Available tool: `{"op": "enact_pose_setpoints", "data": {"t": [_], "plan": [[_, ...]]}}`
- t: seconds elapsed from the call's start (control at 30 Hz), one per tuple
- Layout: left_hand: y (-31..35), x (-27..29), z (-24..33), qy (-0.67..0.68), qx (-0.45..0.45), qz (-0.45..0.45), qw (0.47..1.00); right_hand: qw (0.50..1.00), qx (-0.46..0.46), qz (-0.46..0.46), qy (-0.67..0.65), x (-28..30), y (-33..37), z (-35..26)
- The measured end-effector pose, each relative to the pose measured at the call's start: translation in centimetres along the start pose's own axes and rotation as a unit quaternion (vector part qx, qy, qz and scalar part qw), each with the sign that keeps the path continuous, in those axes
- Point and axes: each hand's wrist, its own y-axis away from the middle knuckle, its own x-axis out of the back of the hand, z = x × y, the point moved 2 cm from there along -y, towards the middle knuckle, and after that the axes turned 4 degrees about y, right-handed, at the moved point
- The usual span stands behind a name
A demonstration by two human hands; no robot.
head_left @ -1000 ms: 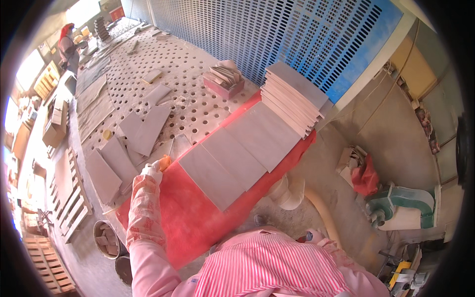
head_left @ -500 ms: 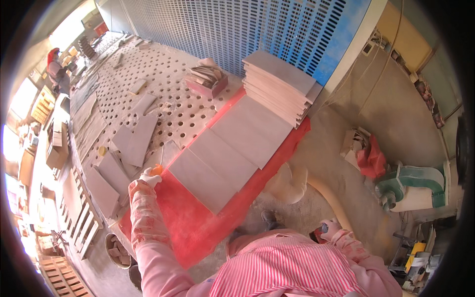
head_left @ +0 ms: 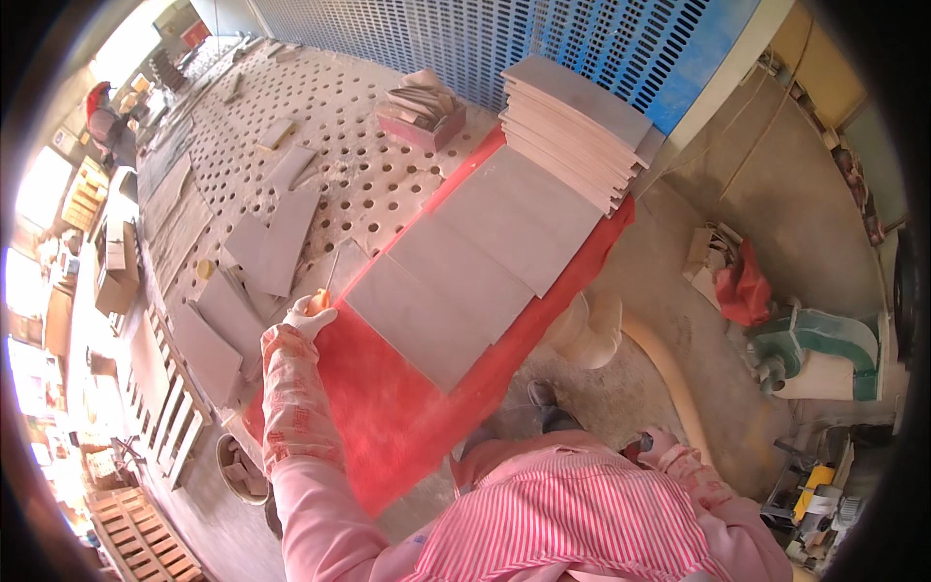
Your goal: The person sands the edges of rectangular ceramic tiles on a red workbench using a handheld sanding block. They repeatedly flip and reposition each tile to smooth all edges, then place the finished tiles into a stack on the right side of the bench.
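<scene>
My left hand (head_left: 308,318), in a white glove, is closed around the orange handle of a thin-shafted screwdriver (head_left: 334,273). It rests at the left edge of a red cloth (head_left: 388,427), beside the corner of several flat grey tiles (head_left: 427,301). These overlap in a row along the cloth. At the row's far end stands a tall stack of similar tiles (head_left: 572,131). Low on my right side, my right hand (head_left: 661,446) is curled around a dark object (head_left: 636,447), partly hidden, whose kind I cannot make out.
Loose grey slabs (head_left: 272,242) lie on the perforated worktable (head_left: 359,160), near a pink box of pieces (head_left: 422,126). A blue slotted panel (head_left: 601,48) stands behind. On the right are a pale hose (head_left: 669,373) and a green blower (head_left: 815,339). A person (head_left: 109,126) works far left.
The worktable, tiles and floor things have shifted up and slightly right in the view. My left hand keeps its hold at the cloth's edge, and my right hand stays low at my side.
</scene>
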Motion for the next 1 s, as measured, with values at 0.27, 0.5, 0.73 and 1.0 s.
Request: {"op": "enact_pose_setpoints", "data": {"t": [0.27, 0.5, 0.73, 1.0], "plan": [[10.2, 1.2, 6.3, -0.178, -0.107, 0.189, 0.96, 1.0, 0.004, 0.006, -0.01, -0.2, -2.2, -1.0], [23.0, -10.0, 18.6, -0.198, -0.285, 0.185, 0.92, 0.998, 0.005, -0.054, -0.013, -1.7, -8.1, -0.3], [19.7, -19.8, 26.0, -0.184, -0.137, 0.241, 0.943, 0.994, 0.1, -0.002, -0.038, 1.1, -12.1, 1.4], [27.6, -12.1, 11.0, -0.202, 0.049, 0.202, 0.957, 0.993, 0.1, -0.027, -0.049, 3.1, -13.5, 3.3]]}}
